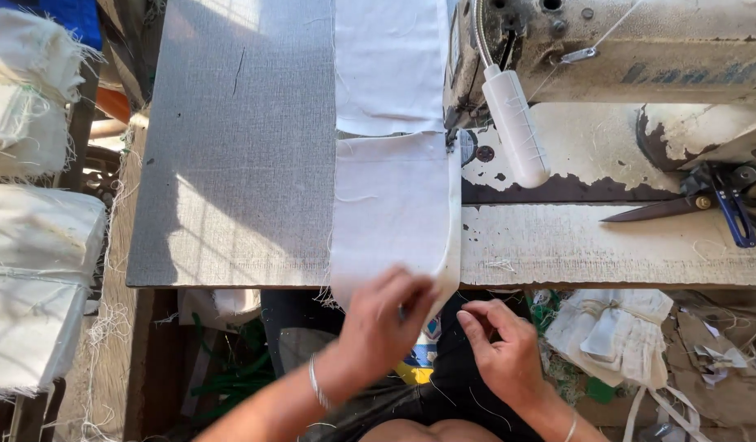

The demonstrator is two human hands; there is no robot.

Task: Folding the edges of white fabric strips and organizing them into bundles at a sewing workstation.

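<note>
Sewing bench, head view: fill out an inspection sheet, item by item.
Surface: worn table with chipped white paint; grey woven mat on its left part.
Job's things: white cloth strip runs under the old sewing machine, its near end hanging over the table edge.
Clutter: dark scissors with blue handles; tied bundle of cream cloth below.
Fingers: left hand on the strip's end; right hand beside it, grip unclear.
Cables: nothing seen.
Surroundings: stacked frayed white cloth at left.
</note>
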